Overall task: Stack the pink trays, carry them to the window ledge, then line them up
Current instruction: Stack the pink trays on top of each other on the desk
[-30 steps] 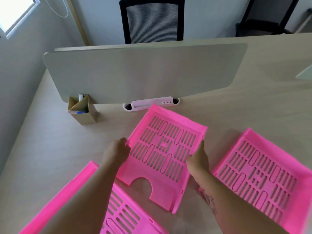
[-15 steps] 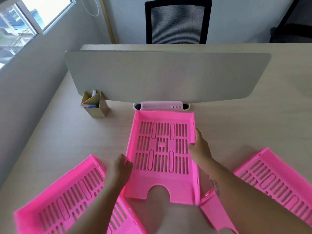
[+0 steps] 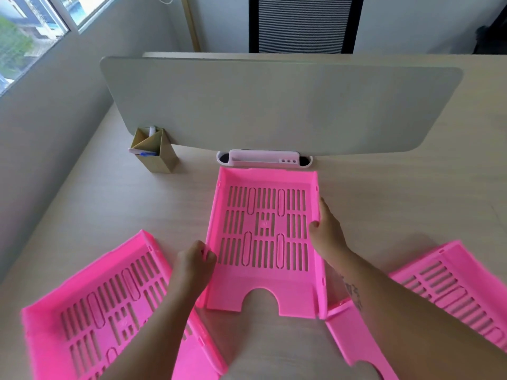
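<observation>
Three pink slotted trays lie on the pale wooden desk point(image 3: 109, 204). The middle tray point(image 3: 264, 283) sits straight in front of me, its notched end towards me. My left hand point(image 3: 196, 260) grips its left wall and my right hand point(image 3: 326, 231) grips its right wall. A second tray point(image 3: 90, 311) lies angled at the lower left, partly under my left forearm. A third tray point(image 3: 450, 286) lies at the lower right, partly hidden by my right forearm.
A grey divider panel point(image 3: 274, 105) stands across the desk behind the trays, with a white cable port point(image 3: 263, 157) at its base. A cardboard pen holder point(image 3: 153, 152) stands at the left. A window point(image 3: 33, 26) is at the upper left; a black chair point(image 3: 301, 23) is beyond the desk.
The middle tray has been turned from a slanted position to square in front of me, both hands staying on its side walls. The view has shifted left, showing more window.
</observation>
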Action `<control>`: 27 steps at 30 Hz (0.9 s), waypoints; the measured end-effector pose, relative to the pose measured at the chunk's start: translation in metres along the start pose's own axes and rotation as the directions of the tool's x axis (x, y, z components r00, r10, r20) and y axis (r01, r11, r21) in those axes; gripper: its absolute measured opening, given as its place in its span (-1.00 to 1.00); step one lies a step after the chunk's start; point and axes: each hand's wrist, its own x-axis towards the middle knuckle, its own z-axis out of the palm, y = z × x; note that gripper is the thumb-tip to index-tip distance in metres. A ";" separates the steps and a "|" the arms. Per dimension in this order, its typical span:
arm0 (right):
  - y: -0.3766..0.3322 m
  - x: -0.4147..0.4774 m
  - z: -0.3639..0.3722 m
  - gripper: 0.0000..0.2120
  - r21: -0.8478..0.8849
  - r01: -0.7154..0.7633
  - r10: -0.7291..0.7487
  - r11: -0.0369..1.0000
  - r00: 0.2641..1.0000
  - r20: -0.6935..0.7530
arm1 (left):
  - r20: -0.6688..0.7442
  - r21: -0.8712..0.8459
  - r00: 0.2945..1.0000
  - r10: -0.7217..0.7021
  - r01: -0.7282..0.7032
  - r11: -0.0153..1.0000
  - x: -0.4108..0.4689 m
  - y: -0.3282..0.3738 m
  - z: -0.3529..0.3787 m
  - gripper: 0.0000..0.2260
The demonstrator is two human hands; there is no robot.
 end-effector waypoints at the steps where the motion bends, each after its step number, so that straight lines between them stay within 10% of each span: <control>1: -0.001 -0.001 -0.002 -0.32 0.001 0.019 -0.019 1.000 1.000 -0.007 | 0.004 -0.009 1.000 -0.002 0.002 1.000 0.000 0.001 -0.003 -0.89; 8: -0.017 -0.035 -0.044 -0.37 -0.057 0.008 -0.014 0.998 0.994 -0.111 | -0.048 0.086 0.949 0.313 -0.308 0.948 -0.003 0.039 -0.023 -0.64; 16: 0.037 -0.108 -0.108 -0.58 0.101 -0.184 0.209 0.978 0.901 -0.379 | 0.226 -0.061 0.680 0.698 -0.705 0.707 -0.037 0.131 0.036 -0.66; 27: 0.173 -0.224 -0.148 -0.67 0.056 -0.519 0.435 0.853 0.646 -0.628 | 0.566 -0.071 0.606 0.560 -0.641 0.765 -0.128 0.192 0.137 -0.57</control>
